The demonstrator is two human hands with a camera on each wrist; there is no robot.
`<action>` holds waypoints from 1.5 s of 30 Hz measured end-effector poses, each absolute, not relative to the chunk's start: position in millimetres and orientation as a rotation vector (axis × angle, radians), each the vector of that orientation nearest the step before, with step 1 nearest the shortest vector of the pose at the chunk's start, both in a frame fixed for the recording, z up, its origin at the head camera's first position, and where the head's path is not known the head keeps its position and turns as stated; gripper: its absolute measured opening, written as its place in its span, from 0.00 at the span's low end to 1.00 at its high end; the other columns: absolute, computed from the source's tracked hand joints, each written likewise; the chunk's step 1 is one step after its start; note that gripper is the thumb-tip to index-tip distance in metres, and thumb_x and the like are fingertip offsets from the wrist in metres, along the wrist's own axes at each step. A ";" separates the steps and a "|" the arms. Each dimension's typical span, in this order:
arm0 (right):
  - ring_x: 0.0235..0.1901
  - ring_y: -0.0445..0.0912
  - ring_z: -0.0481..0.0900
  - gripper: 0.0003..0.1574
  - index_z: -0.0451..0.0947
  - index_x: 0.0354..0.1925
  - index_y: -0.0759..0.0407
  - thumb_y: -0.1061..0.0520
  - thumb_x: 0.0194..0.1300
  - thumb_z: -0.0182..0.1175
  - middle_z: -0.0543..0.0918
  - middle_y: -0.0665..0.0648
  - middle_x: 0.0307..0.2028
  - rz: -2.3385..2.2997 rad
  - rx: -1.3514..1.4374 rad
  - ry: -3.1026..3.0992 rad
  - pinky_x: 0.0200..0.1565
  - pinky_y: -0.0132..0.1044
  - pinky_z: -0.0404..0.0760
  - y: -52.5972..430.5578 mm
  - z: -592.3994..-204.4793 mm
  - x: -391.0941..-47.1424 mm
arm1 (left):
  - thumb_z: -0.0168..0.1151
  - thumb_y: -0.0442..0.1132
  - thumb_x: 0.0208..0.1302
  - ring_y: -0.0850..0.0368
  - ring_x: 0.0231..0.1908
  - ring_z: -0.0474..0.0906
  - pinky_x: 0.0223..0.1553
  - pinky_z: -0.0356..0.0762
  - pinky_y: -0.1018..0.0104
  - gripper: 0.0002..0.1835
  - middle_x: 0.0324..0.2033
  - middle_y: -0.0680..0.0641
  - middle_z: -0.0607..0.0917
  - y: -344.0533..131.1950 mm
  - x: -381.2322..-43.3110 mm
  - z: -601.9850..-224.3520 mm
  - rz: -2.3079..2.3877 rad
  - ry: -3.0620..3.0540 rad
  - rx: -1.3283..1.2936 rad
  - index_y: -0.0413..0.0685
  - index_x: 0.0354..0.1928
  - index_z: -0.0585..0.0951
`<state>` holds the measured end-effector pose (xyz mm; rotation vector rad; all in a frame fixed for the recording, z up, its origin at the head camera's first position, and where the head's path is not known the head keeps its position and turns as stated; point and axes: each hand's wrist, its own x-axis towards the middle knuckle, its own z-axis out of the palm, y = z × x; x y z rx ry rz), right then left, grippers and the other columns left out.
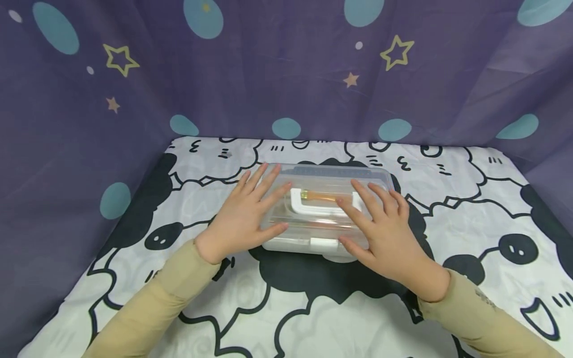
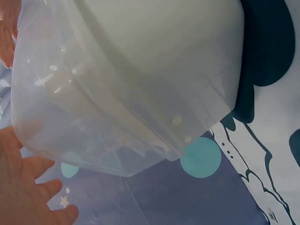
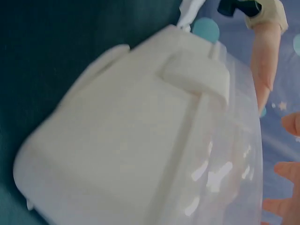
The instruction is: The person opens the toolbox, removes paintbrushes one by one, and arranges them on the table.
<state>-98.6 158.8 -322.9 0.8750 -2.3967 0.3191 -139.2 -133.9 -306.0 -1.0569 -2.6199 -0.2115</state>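
Note:
A plastic storage box (image 1: 331, 231) with a clear lid lies on the patterned cloth. Its lid has a white carrying handle (image 1: 322, 209), and a white latch (image 1: 324, 243) sits on the near side. Through the lid shows a slim orange stick-like thing (image 1: 326, 196) with a greenish end. My left hand (image 1: 239, 216) is spread over the left end of the box, fingers straight. Over the right end my right hand (image 1: 389, 238) is likewise spread, its fingertips overlapping the lid in the head view. Both wrist views show the box (image 2: 140, 93) closely, with spread fingers beside it.
Beneath the box is a white cloth (image 1: 241, 283) with black cartoon outlines and dark patches. Purple fabric (image 1: 277, 74) with teal ovals and stars hangs behind and along the sides. Sleeved forearms reach in from both lower corners.

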 end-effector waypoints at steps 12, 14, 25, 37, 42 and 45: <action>0.58 0.59 0.65 0.33 0.71 0.60 0.54 0.36 0.72 0.36 0.67 0.63 0.63 0.268 1.122 -2.227 0.55 0.58 0.62 143.1 -340.6 -96.3 | 0.56 0.57 0.65 0.45 0.74 0.41 0.73 0.45 0.45 0.36 0.74 0.45 0.50 -125.7 -141.6 -309.2 -0.232 -2.644 -1.176 0.53 0.71 0.62; 0.57 0.58 0.66 0.33 0.70 0.60 0.54 0.37 0.72 0.37 0.69 0.63 0.62 0.247 1.143 -2.203 0.54 0.57 0.63 141.8 -341.7 -96.7 | 0.56 0.57 0.66 0.45 0.74 0.42 0.73 0.46 0.45 0.35 0.74 0.45 0.51 -124.9 -142.3 -310.3 -0.230 -2.643 -1.176 0.53 0.71 0.62; 0.50 0.54 0.73 0.25 0.72 0.56 0.54 0.42 0.71 0.42 0.75 0.60 0.56 0.156 1.244 -2.112 0.48 0.49 0.72 136.3 -345.7 -98.2 | 0.54 0.56 0.67 0.44 0.72 0.50 0.72 0.51 0.46 0.34 0.72 0.43 0.58 -122.3 -143.7 -312.3 -0.218 -2.667 -1.158 0.54 0.71 0.62; 0.44 0.51 0.75 0.36 0.75 0.52 0.55 0.47 0.46 0.73 0.77 0.59 0.50 0.043 1.282 -1.999 0.44 0.45 0.75 131.2 -355.1 -99.9 | 0.54 0.55 0.67 0.43 0.70 0.55 0.71 0.53 0.45 0.32 0.70 0.42 0.61 -121.0 -143.1 -313.4 -0.249 -2.666 -1.148 0.52 0.69 0.66; 0.44 0.51 0.76 0.37 0.76 0.51 0.54 0.47 0.42 0.75 0.78 0.58 0.49 -0.006 1.257 -2.000 0.44 0.45 0.75 129.4 -357.7 -98.9 | 0.55 0.55 0.67 0.43 0.70 0.55 0.71 0.53 0.45 0.32 0.70 0.42 0.61 -120.9 -142.6 -314.2 -0.261 -2.660 -1.143 0.51 0.69 0.67; 0.44 0.50 0.76 0.23 0.75 0.51 0.54 0.50 0.57 0.64 0.78 0.57 0.48 -0.052 1.243 -2.013 0.45 0.44 0.75 128.6 -358.9 -98.3 | 0.55 0.55 0.66 0.43 0.70 0.55 0.71 0.54 0.44 0.31 0.70 0.42 0.62 -120.7 -142.4 -314.8 -0.265 -2.649 -1.141 0.51 0.68 0.67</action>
